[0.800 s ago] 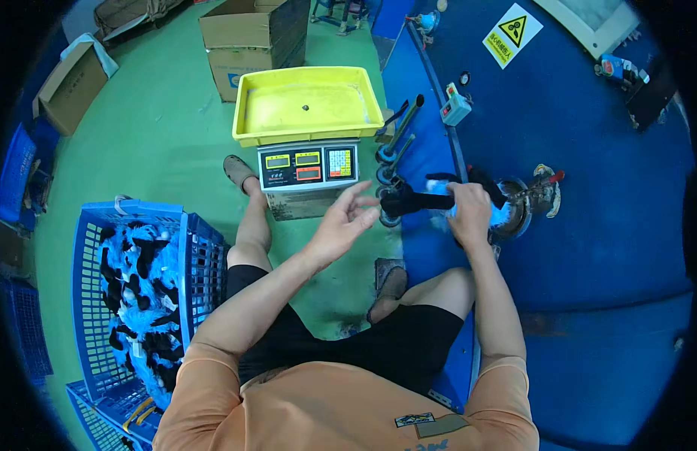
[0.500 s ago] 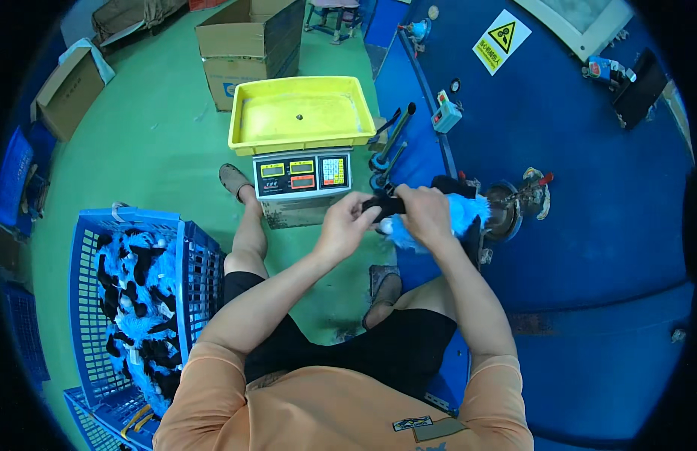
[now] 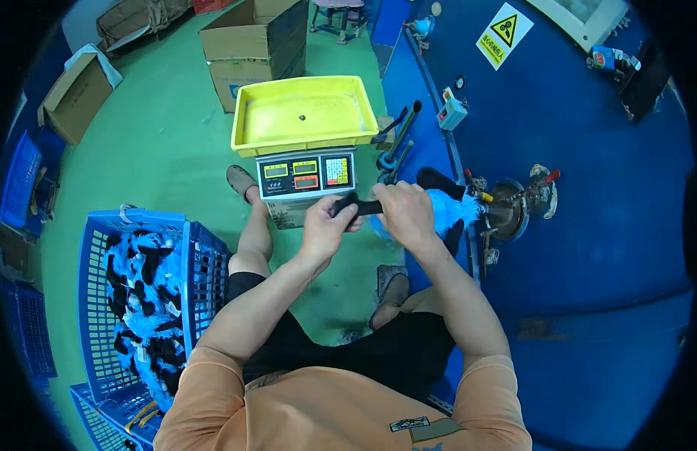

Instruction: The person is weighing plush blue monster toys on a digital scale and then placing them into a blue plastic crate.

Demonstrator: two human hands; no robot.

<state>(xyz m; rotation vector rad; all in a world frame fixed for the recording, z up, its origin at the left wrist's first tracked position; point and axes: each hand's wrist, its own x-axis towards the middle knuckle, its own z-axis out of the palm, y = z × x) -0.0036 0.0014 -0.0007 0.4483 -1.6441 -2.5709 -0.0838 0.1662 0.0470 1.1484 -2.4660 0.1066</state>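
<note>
A plush toy (image 3: 446, 214) with bright blue fur and black limbs sits against the metal nozzle fitting (image 3: 508, 210) on the blue machine wall; how it joins the fitting is hidden by the fur. One black limb of it (image 3: 367, 206) stretches leftward between my hands. My left hand (image 3: 322, 229) is closed on the tip of that limb, thumb over it. My right hand (image 3: 406, 216) grips the same limb nearer the body. Another black limb (image 3: 437, 180) sticks up behind the blue fur.
Ahead stands a digital scale (image 3: 307, 174) with a yellow tray (image 3: 239, 113) on top, a small dark bit inside. At left, a blue basket (image 3: 187, 278) holds several blue-and-black plush pieces. Metal rods (image 3: 406, 135) rise beside the scale. A cardboard box (image 3: 239, 75) stands behind.
Both hands have shifted left and slightly down, drawing the black limb along. More of the plush toy and the nozzle fitting now shows. The view has shifted slightly.
</note>
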